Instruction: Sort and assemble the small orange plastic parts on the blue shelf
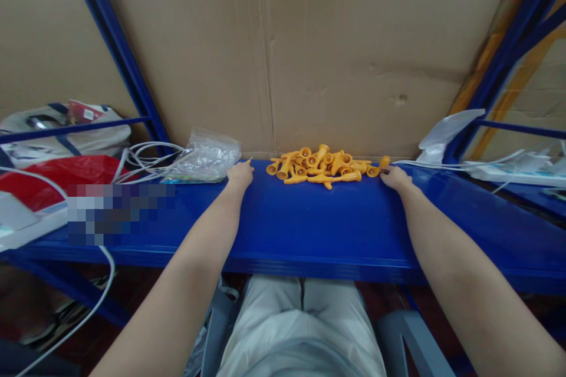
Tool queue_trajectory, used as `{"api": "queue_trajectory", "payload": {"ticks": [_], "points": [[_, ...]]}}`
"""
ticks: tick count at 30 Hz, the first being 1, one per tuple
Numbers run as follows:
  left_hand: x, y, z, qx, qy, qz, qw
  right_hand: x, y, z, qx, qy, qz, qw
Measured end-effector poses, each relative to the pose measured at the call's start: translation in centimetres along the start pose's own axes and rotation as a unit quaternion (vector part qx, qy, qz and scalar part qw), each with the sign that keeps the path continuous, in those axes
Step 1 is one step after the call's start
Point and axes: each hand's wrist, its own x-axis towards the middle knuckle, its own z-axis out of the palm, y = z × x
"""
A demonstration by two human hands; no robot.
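Several orange plastic pieces with cup-shaped ends (311, 161) lie heaped on the blue shelf table (318, 230), close to the cardboard at the back. My left hand (240, 174) is closed left of the heap, with a small orange tip showing at its fingers; the rest of what it holds is hidden. At the heap's right end, the fingers of my right hand (396, 178) are pressed together beside an upright orange piece (384, 162), touching or nearly touching it. Whether they grip this piece is too small to tell.
Clear plastic bags (207, 156) and white cables (145, 159) lie to the left, with a red bag (84, 171) and a power strip (38, 227) beyond. Cardboard (354, 65) stands behind. On the right are a plastic bag (442, 132), cables and another power strip (513, 172).
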Motion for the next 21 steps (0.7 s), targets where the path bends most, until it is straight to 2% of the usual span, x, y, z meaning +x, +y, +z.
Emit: {"api": "queue_trajectory", "payload": {"ticks": [4, 11, 21], "points": [[-0.4, 0.2, -0.2, -0.004, 0.012, -0.065, 0.998, 0.0, -0.1, 0.0, -0.003, -0.007, 0.011, 1.000], [-0.9, 0.8, -0.4, 0.004, 0.017, -0.091, 0.996, 0.2, 0.2, 0.2, -0.015, -0.017, 0.007, 1.000], [-0.1, 0.5, 0.7, -0.020, 0.009, -0.095, 0.995, 0.5, 0.3, 0.3, -0.018, -0.019, 0.006, 1.000]]}}
